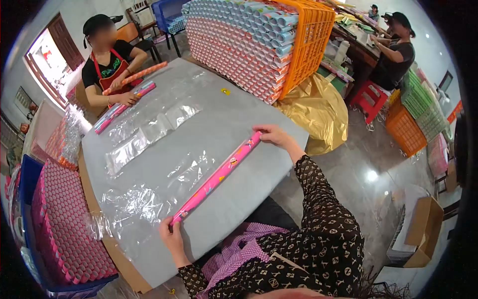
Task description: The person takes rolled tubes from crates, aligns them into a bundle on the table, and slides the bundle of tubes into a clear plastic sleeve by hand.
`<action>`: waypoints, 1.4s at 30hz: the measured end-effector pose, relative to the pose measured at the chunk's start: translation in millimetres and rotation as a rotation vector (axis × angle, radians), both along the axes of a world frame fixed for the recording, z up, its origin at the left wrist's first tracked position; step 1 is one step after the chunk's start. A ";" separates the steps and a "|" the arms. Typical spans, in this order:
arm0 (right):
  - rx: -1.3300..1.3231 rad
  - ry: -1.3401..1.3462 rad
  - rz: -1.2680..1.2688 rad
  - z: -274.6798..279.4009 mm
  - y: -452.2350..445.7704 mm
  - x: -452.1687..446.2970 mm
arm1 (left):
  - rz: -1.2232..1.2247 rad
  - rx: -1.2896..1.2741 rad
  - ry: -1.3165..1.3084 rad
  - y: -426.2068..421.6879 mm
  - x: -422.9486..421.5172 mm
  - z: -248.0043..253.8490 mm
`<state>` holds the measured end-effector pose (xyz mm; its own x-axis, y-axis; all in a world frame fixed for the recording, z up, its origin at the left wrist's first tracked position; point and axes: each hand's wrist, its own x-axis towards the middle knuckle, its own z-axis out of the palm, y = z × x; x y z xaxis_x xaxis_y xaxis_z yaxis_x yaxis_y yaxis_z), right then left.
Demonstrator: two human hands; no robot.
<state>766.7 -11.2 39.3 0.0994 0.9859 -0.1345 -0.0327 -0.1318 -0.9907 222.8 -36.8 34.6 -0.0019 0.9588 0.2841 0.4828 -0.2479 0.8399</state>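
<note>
A long pink roll of printed wrapping paper (219,174) lies slantwise over the grey table (239,112). My left hand (172,240) grips its near lower end, with the thumb on top. At the far upper end, my right hand (274,136) pinches the tip between thumb and fingers. Beyond the roll, flat clear plastic sleeves (149,137) are spread on the tabletop. Crumpled clear film (142,202) lies to the left of my left hand.
Across the table a person in a red apron (110,74) handles rolls. Stacked blue and orange rolls (239,50) stand at the back beside an orange crate (308,47). A blue bin of pink rolls (69,224) is at the left. Gold sheeting (318,114) hangs at the right.
</note>
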 end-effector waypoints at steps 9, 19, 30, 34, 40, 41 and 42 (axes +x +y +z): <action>0.026 0.098 -0.213 -2.8 -4.8 0.2 | -0.023 -0.052 0.026 -1.3 2.0 9.8; 0.162 0.155 -0.357 11.4 -2.1 2.6 | -0.019 -0.021 -0.013 0.3 -3.7 0.8; 0.501 -0.091 -0.665 151.6 21.8 42.4 | -0.032 0.011 -0.071 5.2 -17.5 -9.8; 0.620 -0.149 -0.745 195.8 36.8 57.6 | -0.039 -0.014 -0.014 7.6 -23.7 -12.2; 0.569 -0.221 -0.790 239.5 42.7 68.5 | -0.043 0.041 -0.011 7.3 -23.7 -11.6; 0.583 -0.238 -0.809 241.1 43.4 65.2 | -0.055 0.037 -0.009 10.3 -27.2 -15.6; 0.595 -0.254 -0.827 243.4 43.0 64.1 | -0.066 0.030 -0.005 10.8 -27.7 -16.0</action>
<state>830.8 31.8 282.6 0.7294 0.4978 0.4693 0.3281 0.3474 -0.8784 195.1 -26.0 18.6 0.0597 0.9478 0.3132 0.4603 -0.3045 0.8339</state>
